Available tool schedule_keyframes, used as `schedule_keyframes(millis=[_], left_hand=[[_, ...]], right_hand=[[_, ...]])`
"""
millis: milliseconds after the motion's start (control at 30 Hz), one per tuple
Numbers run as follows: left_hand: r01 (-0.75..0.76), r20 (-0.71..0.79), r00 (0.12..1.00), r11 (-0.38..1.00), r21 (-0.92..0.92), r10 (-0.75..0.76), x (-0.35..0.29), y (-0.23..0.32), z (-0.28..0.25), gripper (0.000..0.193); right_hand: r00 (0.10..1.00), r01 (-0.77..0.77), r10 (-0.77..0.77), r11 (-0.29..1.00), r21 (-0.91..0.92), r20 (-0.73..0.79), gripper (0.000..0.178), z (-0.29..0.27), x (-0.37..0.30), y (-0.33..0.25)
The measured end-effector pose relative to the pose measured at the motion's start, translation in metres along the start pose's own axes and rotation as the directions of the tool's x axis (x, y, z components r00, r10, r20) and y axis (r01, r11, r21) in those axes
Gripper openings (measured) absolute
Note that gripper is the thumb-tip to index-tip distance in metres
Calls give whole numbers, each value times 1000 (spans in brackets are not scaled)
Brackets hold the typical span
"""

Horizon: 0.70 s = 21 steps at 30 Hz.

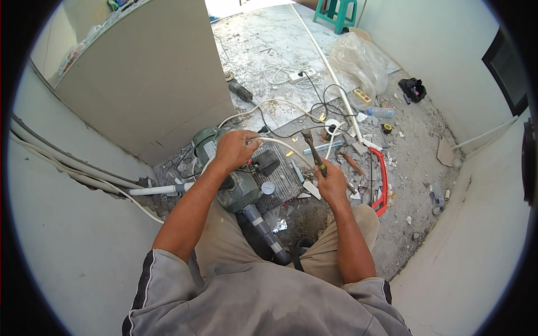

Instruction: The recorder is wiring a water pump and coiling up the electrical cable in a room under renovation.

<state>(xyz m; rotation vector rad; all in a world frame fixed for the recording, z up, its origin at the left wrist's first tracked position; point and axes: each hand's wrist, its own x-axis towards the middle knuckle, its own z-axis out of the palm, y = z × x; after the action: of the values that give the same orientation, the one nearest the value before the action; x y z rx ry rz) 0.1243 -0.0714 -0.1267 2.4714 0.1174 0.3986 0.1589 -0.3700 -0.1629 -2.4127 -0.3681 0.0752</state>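
Observation:
My left hand (235,148) is closed over the green water pump (246,193), its fingers pinching a white cable (283,141). From there the cable arcs across to my right hand (332,182). That hand is wrapped round the handle of a pair of pincers (310,140), whose dark metal head points up and away from me. Whether the cable also passes through my right fingers cannot be told. A round pressure gauge (268,187) sits at the pump's right side. Grey pipe (260,224) runs from the pump toward me, between my knees.
A red hacksaw (383,185) lies right of my right knee. Beyond are a long white pipe (325,61), an angle grinder (240,89), a power strip (302,77), a tape measure (386,129) and a bottle (381,112). Rubble covers the floor; walls stand close on both sides.

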Motion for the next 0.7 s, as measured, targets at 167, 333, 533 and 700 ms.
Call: schedule_keyframes(millis=[167, 333, 533, 700], left_hand=[[19, 16, 1000, 1000, 17, -19, -4, 2, -7, 24], [163, -70, 983, 981, -103, -171, 3, -3, -16, 25], [237, -398, 880, 966, -107, -260, 4, -31, -73, 24], [338, -416, 847, 939, -56, -330, -27, -45, -119, 24]], right_hand=[[984, 156, -159, 987, -44, -74, 42, 23, 0, 9], [980, 117, -89, 981, 154, -179, 44, 32, 0, 11], [967, 79, -7, 959, 274, -254, 46, 24, 4, 28], [930, 236, -171, 956, 172, -326, 46, 32, 2, 25]])
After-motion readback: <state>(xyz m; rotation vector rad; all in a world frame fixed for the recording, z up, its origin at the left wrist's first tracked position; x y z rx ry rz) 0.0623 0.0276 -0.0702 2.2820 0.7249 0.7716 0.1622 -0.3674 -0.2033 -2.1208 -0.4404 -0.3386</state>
